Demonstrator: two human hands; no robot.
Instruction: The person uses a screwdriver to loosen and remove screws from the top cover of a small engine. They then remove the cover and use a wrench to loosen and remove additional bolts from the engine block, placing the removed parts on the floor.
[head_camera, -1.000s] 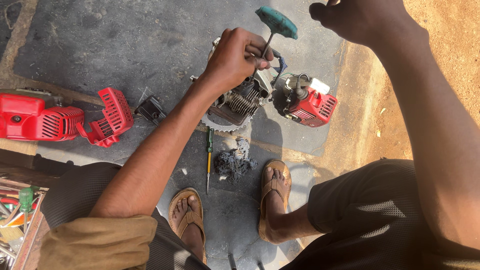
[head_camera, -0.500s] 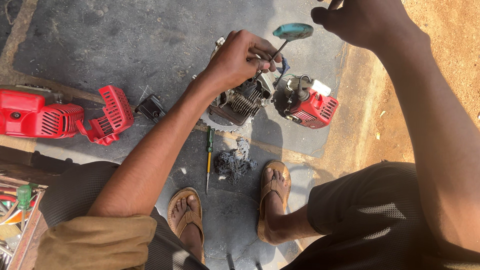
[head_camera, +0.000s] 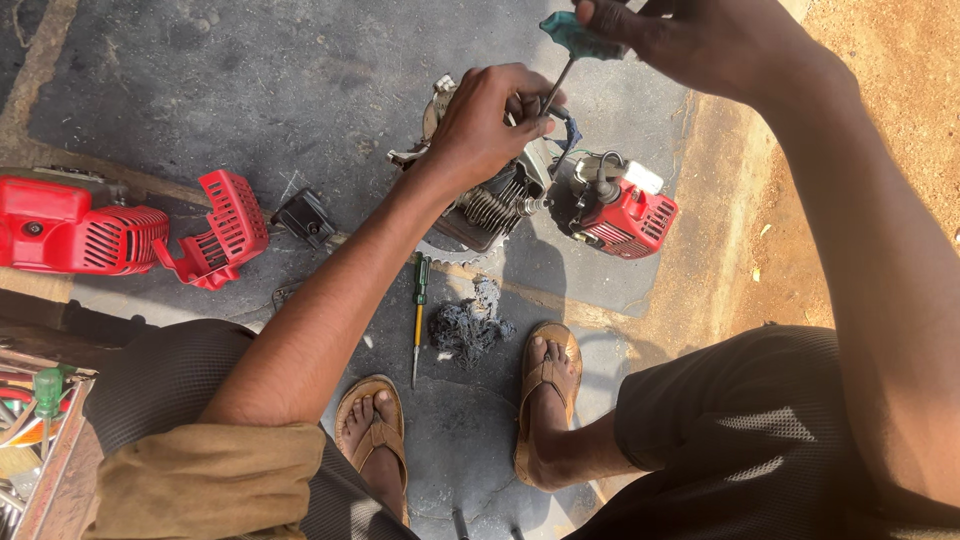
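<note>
Over engine (head_camera: 495, 205): left hand (head_camera: 490, 125) pinches screwdriver shaft; right hand (head_camera: 690, 40) grips handle, tip hidden.

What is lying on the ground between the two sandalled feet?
In the head view, a green-handled screwdriver and a dark crumpled rag lie just ahead of the gap; between the feet the pavement is bare.

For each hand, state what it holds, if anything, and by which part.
The right hand grips a T-handle tool by its teal handle. The left hand pinches the tool's metal shaft low down while resting on the small engine.
</note>
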